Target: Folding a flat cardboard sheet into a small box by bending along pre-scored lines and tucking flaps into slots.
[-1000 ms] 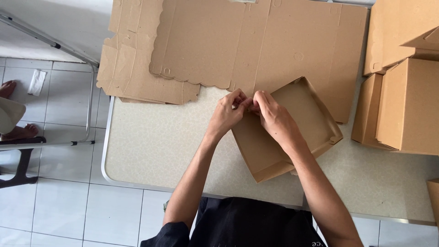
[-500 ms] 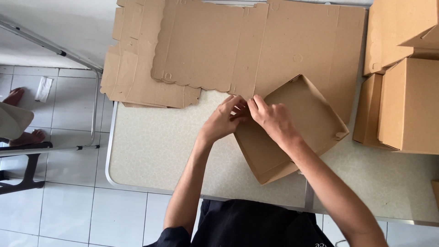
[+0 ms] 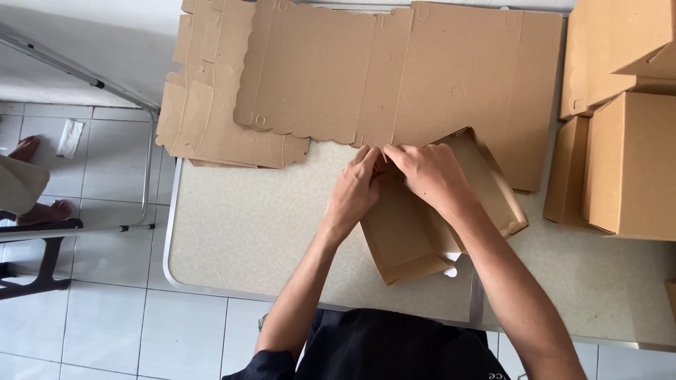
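Observation:
A shallow brown cardboard tray [image 3: 408, 243], partly folded, lies tilted on the speckled table [image 3: 246, 232]. My left hand [image 3: 354, 190] and my right hand [image 3: 429, 176] meet at the tray's far left corner, both pinching the cardboard wall there. The fingertips touch each other over that corner. My right forearm crosses over the tray and hides part of its inside.
Flat unfolded cardboard blanks [image 3: 394, 77] cover the far part of the table, some hanging over its left edge [image 3: 204, 119]. Finished brown boxes [image 3: 627, 141] are stacked at the right. Another person's feet [image 3: 39, 211] rest on the tiled floor at the left beside a dark stool frame [image 3: 32, 274].
The tray has shifted slightly and both hands stay at its far left corner, the fingers working closer together on the wall. The view has drifted a little.

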